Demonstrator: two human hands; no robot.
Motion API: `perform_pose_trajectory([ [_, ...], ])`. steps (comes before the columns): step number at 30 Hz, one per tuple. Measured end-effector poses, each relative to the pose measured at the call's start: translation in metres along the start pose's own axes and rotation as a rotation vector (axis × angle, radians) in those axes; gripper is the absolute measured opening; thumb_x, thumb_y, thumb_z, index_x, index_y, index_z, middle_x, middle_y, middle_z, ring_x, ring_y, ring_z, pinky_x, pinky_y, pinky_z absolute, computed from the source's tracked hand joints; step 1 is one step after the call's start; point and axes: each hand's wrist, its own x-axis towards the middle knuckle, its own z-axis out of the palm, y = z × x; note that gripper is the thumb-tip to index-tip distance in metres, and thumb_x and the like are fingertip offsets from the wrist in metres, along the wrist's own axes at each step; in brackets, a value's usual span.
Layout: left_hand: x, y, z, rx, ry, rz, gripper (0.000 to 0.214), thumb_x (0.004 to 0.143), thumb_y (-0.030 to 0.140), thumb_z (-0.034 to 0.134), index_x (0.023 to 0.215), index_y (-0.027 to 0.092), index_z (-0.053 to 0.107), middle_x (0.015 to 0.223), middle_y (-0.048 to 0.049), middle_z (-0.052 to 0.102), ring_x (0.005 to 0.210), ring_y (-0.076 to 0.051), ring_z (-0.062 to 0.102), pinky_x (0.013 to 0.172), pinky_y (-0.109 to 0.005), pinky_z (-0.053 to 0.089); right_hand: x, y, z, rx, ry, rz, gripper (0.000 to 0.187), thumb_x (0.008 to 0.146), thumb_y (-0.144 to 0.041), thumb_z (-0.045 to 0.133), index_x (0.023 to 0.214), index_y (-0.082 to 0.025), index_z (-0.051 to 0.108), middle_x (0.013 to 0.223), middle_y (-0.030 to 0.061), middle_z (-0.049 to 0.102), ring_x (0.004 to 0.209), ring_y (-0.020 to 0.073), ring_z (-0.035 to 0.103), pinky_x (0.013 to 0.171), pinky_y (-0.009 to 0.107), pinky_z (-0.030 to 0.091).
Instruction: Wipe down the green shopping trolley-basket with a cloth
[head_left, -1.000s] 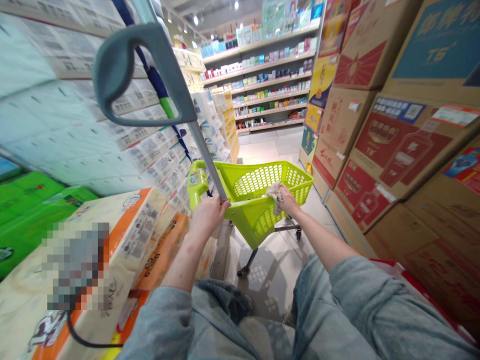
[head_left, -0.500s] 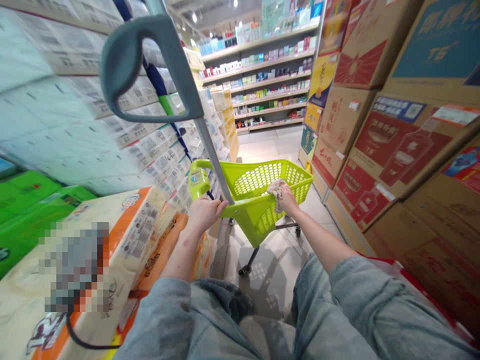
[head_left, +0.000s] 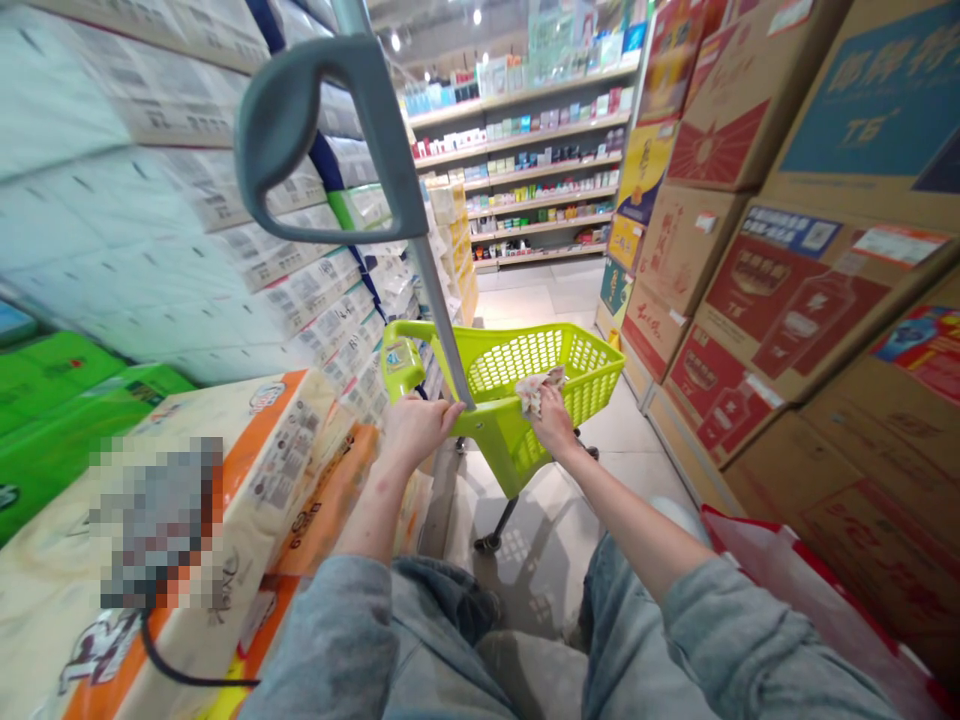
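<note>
Head view, looking forward and down along both forearms. Left hand [head_left: 415,430] at the near side of a lime-green plastic shopping cart [head_left: 592,372], fingers clenched closed around the cart's edge, right beside the foot of a grey telescopic pole [head_left: 442,320]. At the pole's top, tilted toward the upper left, a looped grey grip [head_left: 330,140]. Right hand [head_left: 553,420] on the cart's far rim, fingers grasping a crumpled patterned cloth [head_left: 531,392], pressed between hand and rim; cloth or paper, impossible to tell.

Along the cart's left, stacked pale packs of tissue [head_left: 225,220], and lower down, orange-trimmed tissue packs [head_left: 285,470] and green packs [head_left: 60,380] close beside the left forearm. On one orange-trimmed pack, a pixelated patch [head_left: 154,520], unreadable. Along the right, stacked printed cardboard cartons [head_left: 795,290], and at their foot, a red-edged plastic bag [head_left: 810,600]. Under the cart, pale floor tiles [head_left: 570,530]. Far ahead, beyond the cart, store shelves [head_left: 517,150] lined with small boxes. At the bottom of the view, grey sleeves [head_left: 750,630] on both arms.
</note>
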Motion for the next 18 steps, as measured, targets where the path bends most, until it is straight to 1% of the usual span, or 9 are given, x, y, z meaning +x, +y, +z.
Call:
perform_pose_trajectory([
  [4, -0.003, 0.004, -0.002, -0.067, 0.022, -0.007, 0.07, 0.094, 0.055, 0.017, 0.069, 0.019, 0.072, 0.065, -0.0104, 0.07, 0.065, -0.022, 0.066, 0.074, -0.036, 0.042, -0.006, -0.023, -0.001, 0.012, -0.044, 0.007, 0.041, 0.08, -0.022, 0.046, 0.118, -0.012, 0.056, 0.121, 0.0177, 0.057, 0.122, 0.0311, 0.043, 0.105, 0.049, 0.036],
  [7, -0.005, 0.008, -0.004, -0.068, 0.011, -0.021, 0.07, 0.094, 0.055, 0.017, 0.069, 0.019, 0.072, 0.065, -0.0109, 0.07, 0.065, -0.022, 0.066, 0.074, -0.036, 0.042, -0.009, -0.035, 0.001, 0.084, -0.064, -0.021, 0.041, 0.081, -0.022, 0.045, 0.119, -0.013, 0.056, 0.122, 0.0172, 0.057, 0.122, 0.0312, 0.043, 0.107, 0.051, 0.033],
  [9, -0.006, 0.01, -0.005, -0.048, 0.0, -0.029, 0.07, 0.094, 0.055, 0.017, 0.07, 0.019, 0.072, 0.065, -0.0107, 0.07, 0.066, -0.022, 0.066, 0.074, -0.036, 0.042, -0.011, -0.039, 0.003, 0.139, -0.056, -0.053, 0.041, 0.08, -0.021, 0.046, 0.119, -0.015, 0.056, 0.12, 0.0154, 0.058, 0.121, 0.0297, 0.045, 0.109, 0.05, 0.032],
  [12, -0.007, 0.012, -0.006, -0.036, -0.006, -0.032, 0.07, 0.094, 0.054, 0.016, 0.071, 0.019, 0.072, 0.065, -0.0109, 0.07, 0.066, -0.022, 0.066, 0.075, -0.035, 0.042, -0.013, -0.047, 0.003, 0.194, -0.045, -0.078, 0.04, 0.079, -0.021, 0.048, 0.118, -0.016, 0.058, 0.118, 0.0144, 0.059, 0.119, 0.0281, 0.047, 0.108, 0.048, 0.035],
  [15, -0.008, 0.013, -0.007, -0.035, -0.009, -0.029, 0.07, 0.095, 0.054, 0.016, 0.071, 0.018, 0.072, 0.067, -0.0119, 0.07, 0.067, -0.023, 0.066, 0.073, -0.036, 0.041, -0.016, -0.06, -0.003, 0.256, -0.06, -0.111, 0.037, 0.081, -0.022, 0.048, 0.116, -0.016, 0.059, 0.119, 0.0144, 0.059, 0.12, 0.0264, 0.048, 0.107, 0.044, 0.036],
  [18, -0.009, 0.014, -0.007, -0.035, -0.007, -0.027, 0.07, 0.095, 0.053, 0.017, 0.071, 0.018, 0.072, 0.067, -0.0119, 0.07, 0.067, -0.023, 0.066, 0.072, -0.035, 0.041, -0.023, -0.074, -0.012, 0.349, -0.095, -0.155, 0.035, 0.083, -0.022, 0.047, 0.115, -0.019, 0.059, 0.121, 0.012, 0.06, 0.12, 0.0243, 0.049, 0.107, 0.042, 0.037],
])
